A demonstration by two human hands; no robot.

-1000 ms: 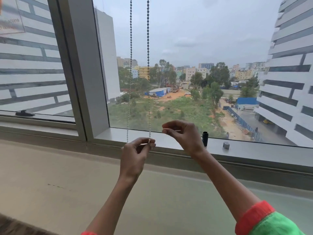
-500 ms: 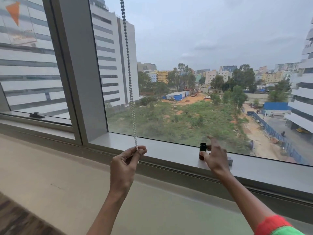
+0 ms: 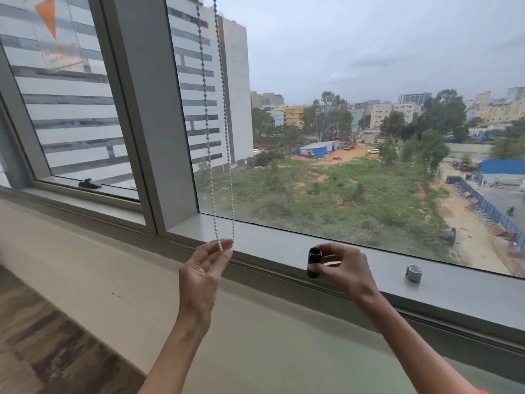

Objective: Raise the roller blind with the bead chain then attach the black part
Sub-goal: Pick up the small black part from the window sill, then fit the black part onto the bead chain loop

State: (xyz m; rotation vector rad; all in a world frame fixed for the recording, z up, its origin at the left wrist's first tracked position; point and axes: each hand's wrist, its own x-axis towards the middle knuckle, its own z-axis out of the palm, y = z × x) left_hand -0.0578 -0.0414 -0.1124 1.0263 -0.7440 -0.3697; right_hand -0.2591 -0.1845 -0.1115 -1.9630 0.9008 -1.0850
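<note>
Two strands of white bead chain (image 3: 224,143) hang down in front of the window from above the frame. My left hand (image 3: 204,271) pinches both lower ends between thumb and fingertips, just above the sill. To the right, my right hand (image 3: 345,270) grips a small black cylindrical part (image 3: 314,262), held upright a little above the grey window sill (image 3: 270,245). The two hands are about a hand's width apart. The roller blind itself is out of view above.
A small grey cap-like piece (image 3: 413,273) stands on the sill to the right of my right hand. A black window latch (image 3: 89,183) lies on the left window frame. A thick grey mullion (image 3: 150,109) divides the two panes.
My right hand reached to the sill, took the black part and lifted it. My left hand kept hold of the chain ends. The camera view shifted right and closer.
</note>
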